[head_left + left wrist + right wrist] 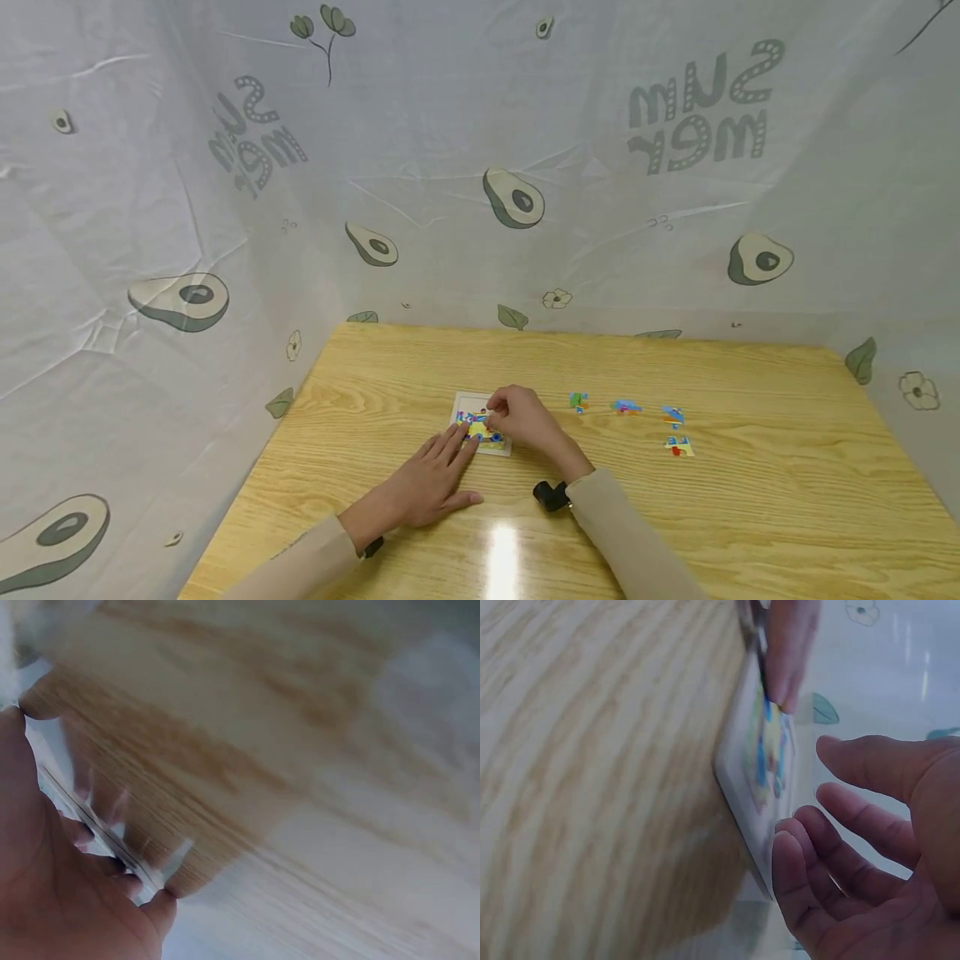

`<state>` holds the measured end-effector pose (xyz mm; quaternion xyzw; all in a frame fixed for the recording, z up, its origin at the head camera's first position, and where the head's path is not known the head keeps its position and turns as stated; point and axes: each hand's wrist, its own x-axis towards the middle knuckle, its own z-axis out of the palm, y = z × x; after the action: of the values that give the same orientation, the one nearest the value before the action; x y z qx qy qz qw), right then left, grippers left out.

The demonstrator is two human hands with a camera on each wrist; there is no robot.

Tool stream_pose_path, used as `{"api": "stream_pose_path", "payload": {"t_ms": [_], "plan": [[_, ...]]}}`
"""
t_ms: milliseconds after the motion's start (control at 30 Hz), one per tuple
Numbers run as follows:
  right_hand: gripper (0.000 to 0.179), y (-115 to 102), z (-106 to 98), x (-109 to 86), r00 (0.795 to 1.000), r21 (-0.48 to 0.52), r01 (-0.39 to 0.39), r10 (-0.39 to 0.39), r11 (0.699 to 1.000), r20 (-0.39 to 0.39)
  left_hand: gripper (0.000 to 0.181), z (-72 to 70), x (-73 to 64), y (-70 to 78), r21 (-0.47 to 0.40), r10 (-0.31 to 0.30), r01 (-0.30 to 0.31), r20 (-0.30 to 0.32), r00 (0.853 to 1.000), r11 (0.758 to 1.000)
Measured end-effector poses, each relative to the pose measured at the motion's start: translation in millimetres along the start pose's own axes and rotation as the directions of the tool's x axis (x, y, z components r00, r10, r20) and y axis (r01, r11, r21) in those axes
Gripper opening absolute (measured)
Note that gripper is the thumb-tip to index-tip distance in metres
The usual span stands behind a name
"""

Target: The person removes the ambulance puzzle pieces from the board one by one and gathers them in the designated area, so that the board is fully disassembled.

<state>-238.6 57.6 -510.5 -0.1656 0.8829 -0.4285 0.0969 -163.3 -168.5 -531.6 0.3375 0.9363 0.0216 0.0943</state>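
Note:
A small jigsaw puzzle in a white tray [463, 397] lies on the wooden table, with colourful joined pieces [478, 429] filling its lower part. My left hand [431, 483] lies palm down at the tray's near left, its straight fingertips resting on the pieces. Over the tray's right side is my right hand [525, 421], fingers bent towards the puzzle. In the right wrist view, a gap separates its thumb [862, 761] from the loosely curved fingers, and nothing shows between them. The left wrist view shows the palm [60, 900] and the tray's edge by the fingers.
Several loose puzzle pieces lie right of the tray: a green and blue one [578, 402], a mostly blue one [626, 407], a blue and orange one [673, 416] and a pale yellow one with red [678, 447]. A curtain printed with avocados [517, 200] surrounds the table [787, 467].

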Motion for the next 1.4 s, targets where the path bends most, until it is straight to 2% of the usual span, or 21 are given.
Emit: {"api": "stream_pose_path", "payload": {"t_ms": [233, 433, 667, 900, 1133, 1400], "plan": [[0.019, 1, 6, 4.8, 1.000, -0.103, 0.011, -0.010, 0.995, 0.005, 0.085, 0.7, 3.5, 2.4, 0.039, 0.019, -0.019, -0.005, 1.000, 0.999], [0.025, 2, 8, 10.4, 1.000, -0.137, 0.017, -0.015, 0.990, 0.017, 0.085, -0.2, 4.0, 2.8, 0.052, 0.009, -0.010, 0.004, 1.000, 0.999], [0.024, 2, 11, 13.2, 0.999, -0.110, 0.013, -0.010, 0.994, 0.031, 0.085, -1.5, 1.9, 1.8, 0.031, -0.005, 0.004, 0.030, 1.000, 1.000], [0.030, 3, 12, 14.3, 0.998, -0.098, 0.008, -0.003, 0.995, 0.058, 0.085, -2.5, 0.6, 2.8, 0.028, -0.003, 0.002, 0.028, 1.000, 1.000], [0.030, 4, 11, 16.0, 0.996, -0.065, -0.040, 0.046, 0.997, 0.082, 0.085, -6.1, -0.1, 3.5, 0.024, -0.004, 0.004, 0.031, 1.000, 1.000], [0.029, 5, 12, 16.6, 0.995, -0.053, -0.029, 0.034, 0.998, 0.089, 0.086, -3.9, 1.3, 2.0, 0.033, -0.002, 0.001, 0.023, 1.000, 0.999]]}}
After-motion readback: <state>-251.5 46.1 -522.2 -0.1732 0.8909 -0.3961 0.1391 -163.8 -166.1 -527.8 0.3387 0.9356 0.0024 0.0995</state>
